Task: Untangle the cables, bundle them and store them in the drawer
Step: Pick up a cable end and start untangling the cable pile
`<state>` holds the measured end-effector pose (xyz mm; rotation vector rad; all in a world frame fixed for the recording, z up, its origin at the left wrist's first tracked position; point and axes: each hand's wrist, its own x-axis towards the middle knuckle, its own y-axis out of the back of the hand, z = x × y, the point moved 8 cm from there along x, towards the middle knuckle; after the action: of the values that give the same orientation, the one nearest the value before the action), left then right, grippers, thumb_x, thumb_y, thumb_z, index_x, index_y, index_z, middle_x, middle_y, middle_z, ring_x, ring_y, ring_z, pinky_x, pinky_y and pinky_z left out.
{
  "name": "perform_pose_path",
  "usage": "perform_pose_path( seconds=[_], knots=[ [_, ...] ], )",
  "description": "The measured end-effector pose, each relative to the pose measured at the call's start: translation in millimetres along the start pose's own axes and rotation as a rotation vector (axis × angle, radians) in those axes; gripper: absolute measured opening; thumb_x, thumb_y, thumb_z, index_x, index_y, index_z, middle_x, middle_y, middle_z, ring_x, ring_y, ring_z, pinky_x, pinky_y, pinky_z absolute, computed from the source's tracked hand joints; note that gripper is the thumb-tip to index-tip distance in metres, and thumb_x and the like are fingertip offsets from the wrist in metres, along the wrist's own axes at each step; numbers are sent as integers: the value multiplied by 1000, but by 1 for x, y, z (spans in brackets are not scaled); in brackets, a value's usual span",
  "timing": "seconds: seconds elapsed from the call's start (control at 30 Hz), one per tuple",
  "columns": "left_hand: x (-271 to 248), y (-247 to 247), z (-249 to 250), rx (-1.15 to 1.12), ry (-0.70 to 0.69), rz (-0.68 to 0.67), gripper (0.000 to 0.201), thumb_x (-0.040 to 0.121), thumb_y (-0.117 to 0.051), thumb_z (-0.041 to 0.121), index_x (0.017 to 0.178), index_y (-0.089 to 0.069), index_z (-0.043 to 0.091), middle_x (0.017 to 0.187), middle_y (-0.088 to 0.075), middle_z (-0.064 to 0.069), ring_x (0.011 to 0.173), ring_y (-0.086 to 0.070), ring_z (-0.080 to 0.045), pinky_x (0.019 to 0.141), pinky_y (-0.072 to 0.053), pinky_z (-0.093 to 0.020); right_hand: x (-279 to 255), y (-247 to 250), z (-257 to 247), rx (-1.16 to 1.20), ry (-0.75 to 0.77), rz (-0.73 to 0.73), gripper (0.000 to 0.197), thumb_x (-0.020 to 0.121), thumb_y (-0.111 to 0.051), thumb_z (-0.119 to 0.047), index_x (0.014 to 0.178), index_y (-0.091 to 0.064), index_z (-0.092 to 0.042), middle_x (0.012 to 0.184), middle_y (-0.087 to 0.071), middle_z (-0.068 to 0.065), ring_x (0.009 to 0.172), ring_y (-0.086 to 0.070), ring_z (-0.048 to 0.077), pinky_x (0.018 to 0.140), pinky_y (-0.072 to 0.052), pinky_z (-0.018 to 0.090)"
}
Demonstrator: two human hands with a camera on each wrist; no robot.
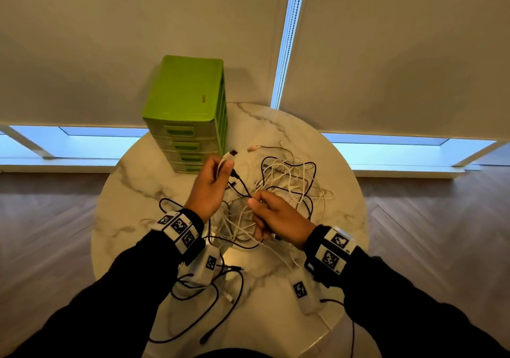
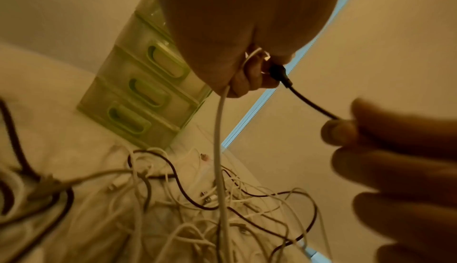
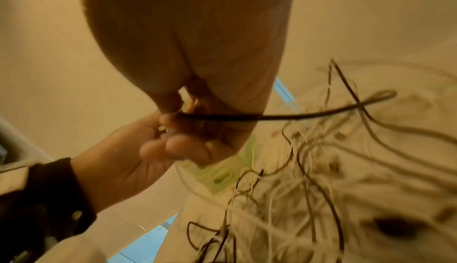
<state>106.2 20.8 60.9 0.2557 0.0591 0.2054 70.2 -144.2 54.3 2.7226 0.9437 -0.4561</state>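
A tangle of white and black cables (image 1: 287,183) lies on the round marble table (image 1: 132,181). My left hand (image 1: 212,183) is raised over it, fingers curled round a white cable (image 2: 219,130) and the plug end of a black cable (image 2: 279,74). My right hand (image 1: 276,216) pinches that same black cable (image 3: 284,116) a short way along, between thumb and forefinger. The green drawer unit (image 1: 185,109) stands behind the left hand with its drawers closed.
More black cables (image 1: 220,302) loop over the table's near side, beside two small white tagged boxes (image 1: 209,263). Window blinds (image 1: 386,40) hang behind the table. The table edge curves round on both sides, with wooden floor (image 1: 427,233) beyond.
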Motion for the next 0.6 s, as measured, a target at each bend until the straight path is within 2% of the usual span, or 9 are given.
perform_pose_path(
  seconds=[0.07,0.17,0.23,0.3,0.37,0.47,0.53,0.6],
  knots=[
    [-3,3,-6,-220,95,59,25,105,-43,43,93,-53,23,81,-58,2,60,-40,-9,54,-36,-25,2,5,4,31,43,123,21,107,-43,-27,91,-44,-14,61,-48,-1,49,-55,21,47,-40,28],
    [-6,11,-15,-462,205,156,24,106,-39,40,98,-54,22,86,-60,3,58,-37,-7,51,-32,-20,-2,15,-5,71,127,243,22,108,-42,-26,90,-42,-13,64,-45,4,46,-47,21,45,-38,26],
    [-11,6,-20,-647,287,150,24,105,-43,41,104,-52,19,82,-58,2,55,-37,-7,47,-29,-18,-3,14,-13,66,175,268,21,108,-41,-26,92,-42,-13,64,-44,7,46,-46,21,45,-38,27],
    [-18,-6,-20,-737,335,106,24,100,-53,43,102,-51,18,81,-56,3,55,-39,-6,47,-30,-18,-3,6,-16,35,204,266,19,108,-41,-26,93,-43,-14,63,-46,7,46,-47,22,46,-39,28],
    [-25,-16,-16,-721,336,68,23,94,-65,40,97,-52,21,78,-53,5,58,-41,-6,53,-31,-20,-4,-5,-18,3,217,254,19,108,-42,-28,93,-44,-16,63,-48,7,46,-49,23,46,-40,28],
    [-32,-29,-9,-666,295,-38,36,84,-75,47,88,-51,20,70,-47,5,59,-44,-8,57,-36,-24,-6,-19,-20,-8,240,235,19,108,-41,-26,95,-44,-12,61,-48,6,46,-49,21,47,-41,30],
    [-38,-32,-7,-556,281,-91,42,86,-70,53,88,-54,14,70,-50,0,63,-53,-11,59,-46,-25,-8,-26,-20,-17,254,230,21,108,-40,-24,98,-44,-7,57,-48,2,45,-48,19,49,-41,31],
    [-41,-32,-6,-404,249,-120,41,97,-56,50,88,-58,10,73,-56,-4,68,-57,-13,63,-49,-24,-7,-31,-15,-47,254,220,21,108,-41,-26,97,-44,-8,57,-49,-2,47,-48,16,52,-43,36]
  ],
)
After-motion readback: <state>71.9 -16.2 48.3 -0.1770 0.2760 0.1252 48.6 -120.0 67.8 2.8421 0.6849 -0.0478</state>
